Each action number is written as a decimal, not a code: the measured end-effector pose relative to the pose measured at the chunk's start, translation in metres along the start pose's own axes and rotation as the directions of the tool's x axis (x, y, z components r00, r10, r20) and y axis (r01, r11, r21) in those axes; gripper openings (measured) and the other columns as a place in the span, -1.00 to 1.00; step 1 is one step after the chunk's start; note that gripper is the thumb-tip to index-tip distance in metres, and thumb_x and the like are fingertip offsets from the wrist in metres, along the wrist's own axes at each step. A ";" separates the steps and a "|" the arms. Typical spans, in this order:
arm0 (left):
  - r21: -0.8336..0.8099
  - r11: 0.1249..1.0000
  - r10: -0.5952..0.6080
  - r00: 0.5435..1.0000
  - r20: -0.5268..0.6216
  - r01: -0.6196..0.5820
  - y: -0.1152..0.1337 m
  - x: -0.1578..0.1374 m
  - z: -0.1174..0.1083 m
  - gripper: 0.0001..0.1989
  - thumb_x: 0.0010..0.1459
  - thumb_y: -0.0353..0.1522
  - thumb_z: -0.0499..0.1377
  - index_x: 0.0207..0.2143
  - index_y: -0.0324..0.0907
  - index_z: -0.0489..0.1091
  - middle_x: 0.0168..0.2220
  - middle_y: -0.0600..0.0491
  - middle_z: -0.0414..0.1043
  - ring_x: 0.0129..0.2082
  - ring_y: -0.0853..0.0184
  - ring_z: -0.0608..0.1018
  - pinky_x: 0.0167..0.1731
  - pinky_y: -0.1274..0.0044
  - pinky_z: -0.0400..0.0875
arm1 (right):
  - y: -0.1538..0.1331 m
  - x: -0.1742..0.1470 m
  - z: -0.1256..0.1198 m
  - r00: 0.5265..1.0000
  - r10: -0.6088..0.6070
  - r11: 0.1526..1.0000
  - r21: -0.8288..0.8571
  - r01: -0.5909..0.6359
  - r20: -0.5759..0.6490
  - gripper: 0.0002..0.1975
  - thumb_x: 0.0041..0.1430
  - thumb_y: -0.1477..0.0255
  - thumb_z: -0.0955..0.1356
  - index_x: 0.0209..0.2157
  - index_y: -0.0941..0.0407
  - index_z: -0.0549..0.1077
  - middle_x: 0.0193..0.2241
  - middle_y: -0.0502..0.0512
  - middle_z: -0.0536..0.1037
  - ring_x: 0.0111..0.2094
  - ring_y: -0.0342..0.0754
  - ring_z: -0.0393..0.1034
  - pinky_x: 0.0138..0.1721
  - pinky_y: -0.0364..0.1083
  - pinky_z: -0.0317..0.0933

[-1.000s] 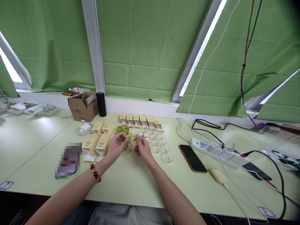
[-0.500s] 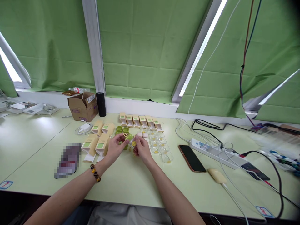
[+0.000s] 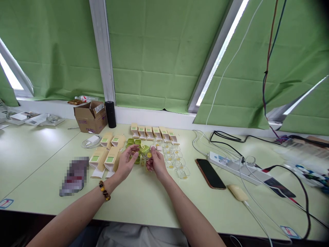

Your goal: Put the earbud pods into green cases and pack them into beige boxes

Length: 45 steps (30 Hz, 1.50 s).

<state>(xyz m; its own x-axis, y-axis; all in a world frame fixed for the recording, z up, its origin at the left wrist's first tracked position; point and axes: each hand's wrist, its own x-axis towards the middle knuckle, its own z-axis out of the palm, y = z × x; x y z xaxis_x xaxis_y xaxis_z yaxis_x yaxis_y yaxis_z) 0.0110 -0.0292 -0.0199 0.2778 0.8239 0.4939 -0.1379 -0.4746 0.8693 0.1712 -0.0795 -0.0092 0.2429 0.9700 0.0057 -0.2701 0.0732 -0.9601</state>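
In my right hand (image 3: 157, 163) is a small clear container with a green lid (image 3: 145, 150), gripped between thumb and fingers. The lid has a pale yellow loop, and a round yellow sticker shows on the clear part. My left hand (image 3: 128, 162) is beside the lid with its fingers apart and nothing in them. Behind and partly under the hands stand several green lids (image 3: 131, 141). To the right of my right hand, several clear cups (image 3: 177, 161) with yellow stickers are set out in rows. A small pinkish-white piece (image 3: 159, 148) shows near my right fingers.
Cream cartons with open flaps (image 3: 110, 159) stand left of my hands, more cartons (image 3: 149, 133) behind. A cardboard box (image 3: 91, 118) and black cylinder (image 3: 110, 115) are at the back left. To the right lie a phone (image 3: 210, 174), power strip (image 3: 233, 168) and cables.
My left hand has come off the green-lidded container and its fingers have spread. The container stays in my right hand, its lid now more in view.
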 end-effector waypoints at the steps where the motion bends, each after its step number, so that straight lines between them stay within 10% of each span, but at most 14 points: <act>1: 0.036 0.999 0.031 1.000 -0.001 -0.031 -0.001 0.000 0.000 -0.56 0.32 -0.09 0.27 0.13 -0.15 0.46 0.07 -0.15 0.56 0.08 0.14 0.59 0.08 0.33 0.51 | 0.000 0.000 0.000 1.000 -0.005 1.000 0.005 0.005 0.000 -0.33 0.03 -0.31 0.42 -0.44 0.04 0.29 -0.75 -0.15 0.33 -0.78 -0.16 0.22 -0.80 -0.21 0.03; 40: 0.126 0.991 0.049 0.998 0.044 -0.055 -0.004 -0.008 0.009 -0.51 0.18 -0.30 0.41 0.15 -0.07 0.43 0.13 -0.10 0.50 0.04 0.17 0.58 0.09 0.29 0.51 | 0.008 -0.002 0.003 0.994 -0.064 0.998 0.034 0.061 0.090 -0.31 0.02 -0.33 0.42 -0.28 0.03 0.32 -0.60 -0.08 0.47 -0.67 -0.10 0.36 -0.67 -0.17 0.14; 45: -0.012 1.000 0.022 1.000 0.015 -0.022 -0.002 -0.004 0.007 -0.49 0.21 -0.22 0.40 0.16 -0.11 0.41 0.13 -0.15 0.48 0.08 0.15 0.57 0.10 0.29 0.54 | 0.001 -0.007 0.001 0.979 -0.170 0.985 -0.023 0.174 0.111 -0.36 0.17 -0.19 0.42 0.01 0.02 0.41 -0.35 0.01 0.53 -0.43 -0.06 0.47 -0.58 -0.17 0.28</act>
<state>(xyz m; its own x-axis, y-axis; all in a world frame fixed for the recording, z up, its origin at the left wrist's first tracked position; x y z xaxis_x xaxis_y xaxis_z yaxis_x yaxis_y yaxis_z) 0.0172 -0.0335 -0.0234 0.2888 0.8086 0.5125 -0.1557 -0.4886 0.8585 0.1686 -0.0862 -0.0101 0.1800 0.9631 0.2000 -0.2025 0.2353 -0.9506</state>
